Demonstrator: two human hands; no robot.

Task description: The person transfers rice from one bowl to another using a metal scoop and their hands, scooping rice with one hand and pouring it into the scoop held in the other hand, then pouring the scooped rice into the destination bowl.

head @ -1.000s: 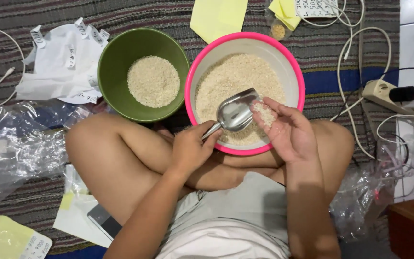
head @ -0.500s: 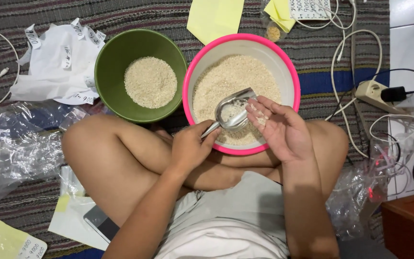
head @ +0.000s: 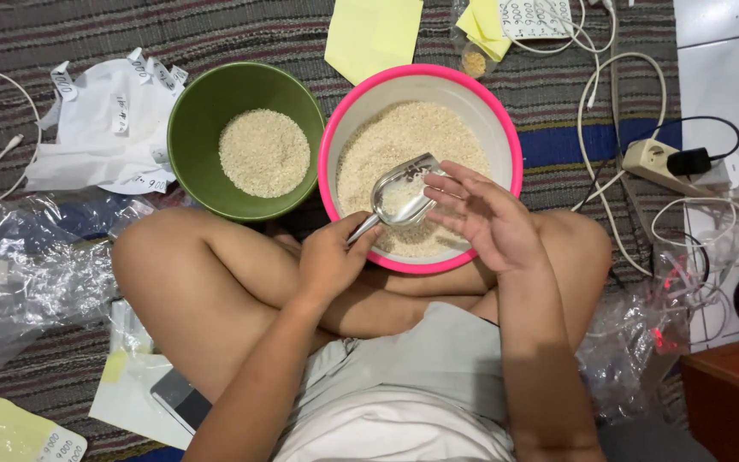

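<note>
Left hand (head: 328, 261) closed in a grip, right hand (head: 482, 218) open, fingers spread, both forearms forward over crossed legs

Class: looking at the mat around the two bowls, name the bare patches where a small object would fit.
Bare striped mat lies above the green bowl, between white paper and yellow sheet. Right of the pink bowl, cables crowd it.

a home floor, by the look of it: a striped woven mat (head: 215, 26) beside white tiles (head: 720, 77), a power strip (head: 656, 160) with tangled cables, crumpled plastic bags (head: 36, 265), and bowls of rice set down.
</note>
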